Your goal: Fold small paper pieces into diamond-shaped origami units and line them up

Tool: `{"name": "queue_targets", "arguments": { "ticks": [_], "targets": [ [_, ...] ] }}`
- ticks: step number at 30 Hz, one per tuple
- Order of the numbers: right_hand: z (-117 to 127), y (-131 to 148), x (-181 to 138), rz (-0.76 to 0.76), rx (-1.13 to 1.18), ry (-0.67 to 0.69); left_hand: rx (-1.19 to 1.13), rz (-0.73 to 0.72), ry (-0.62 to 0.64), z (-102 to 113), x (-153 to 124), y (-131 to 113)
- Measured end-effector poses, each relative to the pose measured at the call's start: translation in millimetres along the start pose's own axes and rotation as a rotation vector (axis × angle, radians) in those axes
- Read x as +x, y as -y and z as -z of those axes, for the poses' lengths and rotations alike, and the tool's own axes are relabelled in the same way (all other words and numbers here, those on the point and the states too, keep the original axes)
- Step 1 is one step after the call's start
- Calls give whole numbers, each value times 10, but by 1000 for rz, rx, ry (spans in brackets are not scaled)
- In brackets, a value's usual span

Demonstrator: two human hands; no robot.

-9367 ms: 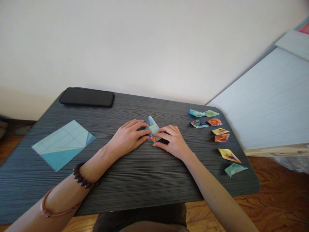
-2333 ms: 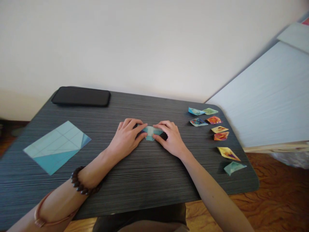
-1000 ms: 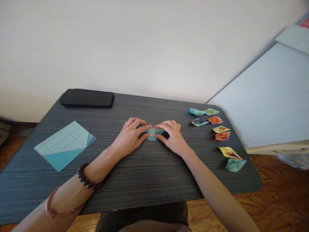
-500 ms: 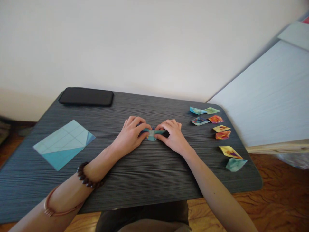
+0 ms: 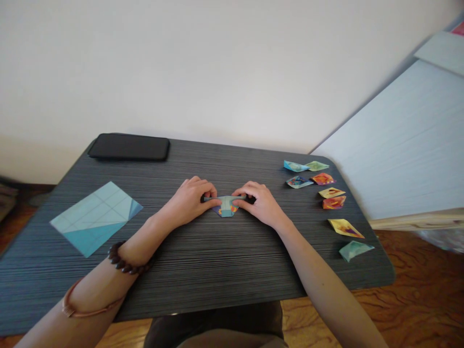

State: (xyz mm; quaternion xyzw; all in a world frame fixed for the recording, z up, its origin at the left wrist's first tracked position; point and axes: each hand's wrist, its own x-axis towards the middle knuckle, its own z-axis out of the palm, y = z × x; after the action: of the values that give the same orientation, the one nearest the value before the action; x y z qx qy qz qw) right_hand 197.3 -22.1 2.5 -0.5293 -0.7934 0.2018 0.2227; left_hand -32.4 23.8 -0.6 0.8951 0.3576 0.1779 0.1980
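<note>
Between my hands is a small piece of folded paper (image 5: 226, 207), pale blue-green in the middle with coloured patterned corners at its lower edge. My left hand (image 5: 194, 197) pinches its left end between thumb and fingers. At the right end my right hand (image 5: 259, 200) grips it the same way. The top edge of the paper runs straight from one hand to the other, and its lower part narrows toward me. Fingertips behind the paper are partly hidden.
On the left of the dark table (image 5: 203, 280) lies a creased light-blue paper sheet (image 5: 97, 212). A black case (image 5: 129, 147) rests at the back left. Several folded paper pieces (image 5: 334, 202) line the right side. A white wall stands behind, a pale panel (image 5: 398, 145) at right.
My hands have moved slightly apart along the folded paper, and more of its patterned lower part shows. The green folded piece at the far right has shifted and sits a little apart from the yellow one.
</note>
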Motion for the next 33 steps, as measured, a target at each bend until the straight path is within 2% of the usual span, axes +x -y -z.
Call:
{"name": "queue_targets", "arguments": {
  "ticks": [7,13,17,22,27,33],
  "targets": [
    [34,-87,-8,115,60,27,-41,-97,29,74,-13,52],
    [-9,-72,1,36,103,-46,-46,-144,2,56,-44,101],
    [-34,-52,-29,122,-21,-67,-67,-162,-8,73,-76,158],
    [-50,-58,-116,258,-212,-84,-44,-217,-85,92,-147,192],
    [-43,-51,-142,260,-277,-80,31,-245,-76,135,-209,176],
    [-2,-10,-149,260,-342,-67,226,-302,-19,177,-202,33]
  ]
}}
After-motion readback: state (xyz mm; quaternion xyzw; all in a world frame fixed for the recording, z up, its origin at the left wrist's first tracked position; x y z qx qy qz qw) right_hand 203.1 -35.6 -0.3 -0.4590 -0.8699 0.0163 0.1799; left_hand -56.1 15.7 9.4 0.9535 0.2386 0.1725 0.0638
